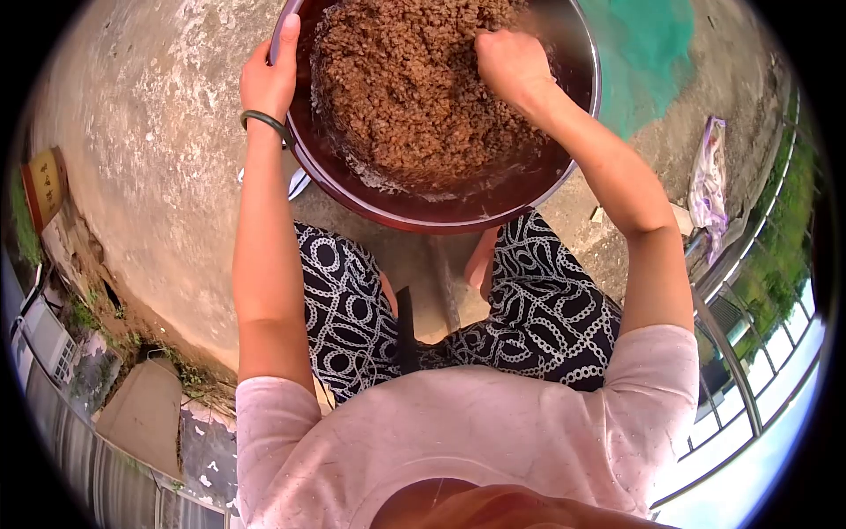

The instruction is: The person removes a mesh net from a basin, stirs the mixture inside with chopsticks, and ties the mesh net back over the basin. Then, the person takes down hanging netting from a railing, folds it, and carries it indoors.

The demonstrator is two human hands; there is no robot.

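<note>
Left hand (270, 78) gripping, right hand (514, 67) apparently curled, right elbow (650, 222) bent

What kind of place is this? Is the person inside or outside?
Outside, probably in some sort of yard. You can see rough, hard ground, green plants over at the right edge, and bright sky in the bottom right corner.

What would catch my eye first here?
Most likely the big dark-red basin at the top centre, holding crumbly brown mix. The left fingers hold its rim, while the right fingers are curled at the mix's upper right. Below, boldly patterned black-and-white trousers stand out.
</note>
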